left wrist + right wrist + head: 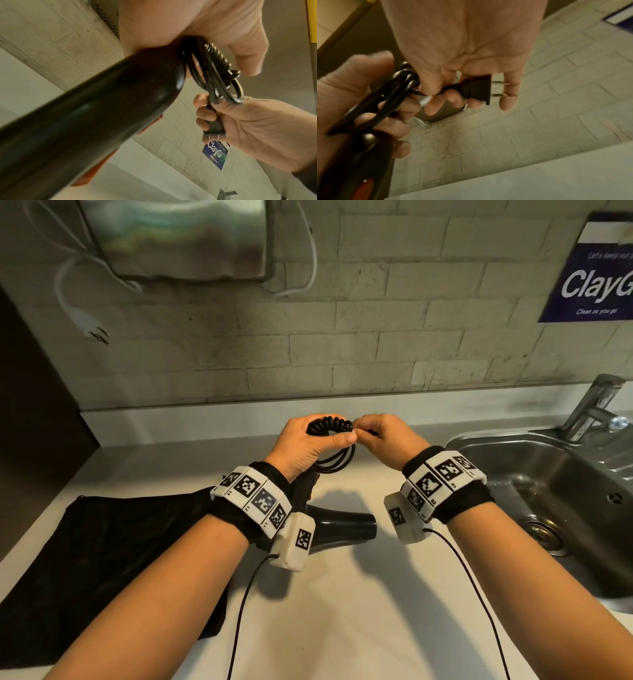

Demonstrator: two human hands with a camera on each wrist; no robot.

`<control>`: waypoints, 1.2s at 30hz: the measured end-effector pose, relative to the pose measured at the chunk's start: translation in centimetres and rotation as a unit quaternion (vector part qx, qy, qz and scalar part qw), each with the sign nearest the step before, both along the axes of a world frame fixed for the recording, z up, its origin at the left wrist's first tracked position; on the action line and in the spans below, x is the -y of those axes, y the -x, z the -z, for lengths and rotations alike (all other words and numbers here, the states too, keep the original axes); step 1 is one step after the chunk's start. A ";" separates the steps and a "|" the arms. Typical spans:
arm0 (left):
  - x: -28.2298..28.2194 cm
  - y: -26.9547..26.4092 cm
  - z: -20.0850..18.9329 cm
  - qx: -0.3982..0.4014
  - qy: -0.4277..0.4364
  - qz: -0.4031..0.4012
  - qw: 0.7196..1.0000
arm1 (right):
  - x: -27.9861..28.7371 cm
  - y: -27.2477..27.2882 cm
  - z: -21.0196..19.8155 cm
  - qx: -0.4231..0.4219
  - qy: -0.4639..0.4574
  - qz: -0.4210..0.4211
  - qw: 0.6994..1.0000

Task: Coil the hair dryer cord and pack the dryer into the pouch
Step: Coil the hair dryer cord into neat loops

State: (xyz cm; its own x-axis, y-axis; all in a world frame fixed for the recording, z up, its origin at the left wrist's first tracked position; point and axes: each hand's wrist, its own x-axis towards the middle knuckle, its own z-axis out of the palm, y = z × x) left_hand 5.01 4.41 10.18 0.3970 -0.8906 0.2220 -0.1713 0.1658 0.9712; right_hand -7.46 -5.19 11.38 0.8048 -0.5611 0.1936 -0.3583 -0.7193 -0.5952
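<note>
A black hair dryer (346, 526) hangs above the white counter, its handle (96, 108) held in my left hand (308, 445). That hand also grips the gathered loops of the black cord (330, 426), part spiral, part straight (211, 75). My right hand (383, 436) is close against the left and pinches the cord's black two-pin plug (475, 90) in its fingers (214, 125). The black pouch (102, 559) lies flat on the counter to the left, under my left forearm. The dryer's body is mostly hidden behind my left wrist in the head view.
A steel sink (548, 491) with a tap (592, 409) is set into the counter (342, 611) on the right. A metal box (178, 237) with a white cable and plug (92, 326) hangs on the brick wall. A blue sign (592, 278) hangs at upper right.
</note>
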 end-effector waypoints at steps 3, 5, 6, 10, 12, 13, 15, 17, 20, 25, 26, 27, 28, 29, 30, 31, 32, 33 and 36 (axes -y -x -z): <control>0.3 0.2 -0.1 -0.017 -0.001 -0.029 0.999 | 0.0 -0.5 -0.7 -0.036 0.131 0.072 0.988; 0.6 0.2 -0.1 -0.018 -0.003 -0.053 0.998 | -0.3 -0.7 -1.2 -0.037 0.193 0.130 0.972; 0.8 0.3 0.0 -0.018 -0.006 -0.061 0.998 | -0.5 -0.8 -1.3 -0.029 0.213 0.152 0.965; 0.8 0.2 0.1 -0.018 -0.013 -0.067 0.998 | -1.1 -0.8 -1.2 -0.015 0.250 0.200 0.947; 0.7 0.2 0.1 -0.019 -0.007 -0.064 0.998 | -1.4 -0.8 -1.0 -0.008 0.257 0.213 0.943; 0.6 0.2 0.1 -0.018 -0.002 -0.062 0.998 | -1.5 -0.8 -1.0 -0.004 0.261 0.216 0.941; 0.5 0.4 0.0 -0.021 0.007 -0.060 0.998 | -1.6 -0.9 -0.9 -0.006 0.271 0.219 0.937; 0.5 0.4 -0.2 -0.023 0.009 -0.063 0.998 | -1.7 -0.9 -0.8 -0.017 0.279 0.218 0.935; 0.7 0.4 -0.3 0.002 -0.013 -0.069 0.998 | -1.9 -0.8 -0.8 -0.019 0.291 0.214 0.932; 0.9 0.2 0.0 0.027 -0.007 -0.076 0.997 | -2.7 -0.5 -0.9 -0.002 0.336 0.230 0.913; 0.9 0.2 0.0 0.029 -0.008 -0.069 0.997 | -2.9 -0.5 -0.9 0.010 0.348 0.237 0.907; 0.9 0.2 -0.1 0.028 -0.016 -0.062 0.998 | -3.1 -0.6 -1.0 0.022 0.360 0.243 0.900; 0.8 0.2 -0.2 0.030 -0.029 -0.053 0.998 | -3.3 -0.7 -1.0 0.032 0.370 0.248 0.895; 0.6 0.1 -0.4 0.036 -0.040 -0.044 0.998 | -3.4 -0.8 -1.0 0.040 0.380 0.250 0.890; 0.4 0.0 -0.4 0.045 -0.050 -0.039 0.997 | -3.6 -0.9 -1.1 0.046 0.392 0.250 0.884; 0.3 0.0 -0.5 0.048 -0.059 -0.037 0.996 | -3.7 -0.9 -1.2 0.052 0.404 0.248 0.879; 0.2 -0.1 -0.5 0.047 -0.070 -0.036 0.996 | -3.8 -0.9 -1.2 0.054 0.412 0.243 0.876; 0.1 -0.1 -0.5 0.046 -0.077 -0.033 0.995 | -3.9 -0.8 -1.2 0.055 0.417 0.236 0.876; 0.0 0.0 -0.4 0.031 -0.072 -0.042 0.996 | -4.2 -0.4 -1.1 0.056 0.406 0.233 0.882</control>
